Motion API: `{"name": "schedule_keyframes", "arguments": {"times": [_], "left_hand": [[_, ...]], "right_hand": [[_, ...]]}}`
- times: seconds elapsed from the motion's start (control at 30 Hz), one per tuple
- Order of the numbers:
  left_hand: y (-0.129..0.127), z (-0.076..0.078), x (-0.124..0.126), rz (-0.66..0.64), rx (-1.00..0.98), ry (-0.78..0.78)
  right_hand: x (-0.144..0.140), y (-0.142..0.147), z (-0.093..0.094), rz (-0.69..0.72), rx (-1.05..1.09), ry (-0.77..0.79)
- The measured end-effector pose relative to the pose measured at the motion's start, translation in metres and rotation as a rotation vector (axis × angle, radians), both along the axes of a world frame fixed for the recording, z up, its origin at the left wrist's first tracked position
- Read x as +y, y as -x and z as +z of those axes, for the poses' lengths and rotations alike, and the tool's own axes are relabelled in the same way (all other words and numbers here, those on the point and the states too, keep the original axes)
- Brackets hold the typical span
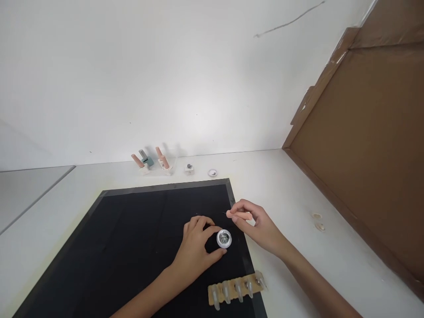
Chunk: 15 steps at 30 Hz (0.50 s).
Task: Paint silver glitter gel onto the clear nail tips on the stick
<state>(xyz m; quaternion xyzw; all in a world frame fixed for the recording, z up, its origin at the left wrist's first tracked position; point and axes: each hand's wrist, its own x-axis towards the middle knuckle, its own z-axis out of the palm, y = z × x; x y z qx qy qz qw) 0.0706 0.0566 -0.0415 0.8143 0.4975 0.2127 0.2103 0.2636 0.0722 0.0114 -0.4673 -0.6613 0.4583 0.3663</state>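
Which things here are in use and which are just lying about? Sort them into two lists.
In use:
left hand on the small round jar
right hand pinching a thin pink tool
black mat

Lying about:
strip of clear nail tips
pink clips and stand by the wall
small lid
two small discs

The black mat (pixel 132 247) is the landmark. Its left and middle parts lie bare, so a hand can pass there. At its near right corner lies a strip of nail tips (pixel 236 289). Behind its far edge stand small holders (pixel 152 162). To its right rises a cardboard wall (pixel 364 154).
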Motion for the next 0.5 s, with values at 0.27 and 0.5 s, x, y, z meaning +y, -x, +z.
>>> {"name": "schedule_keyframes", "arguments": {"times": [0.27,0.5], "left_hand": [[0.016,0.005,-0.031,0.142,-0.161,-0.290],[0.027,0.007,-0.039,0.173,-0.337,-0.279]], "right_hand": [[-0.009,0.003,-0.004,0.004,0.145,-0.093],[-0.024,0.011,-0.011,0.153,0.229,-0.270]]}}
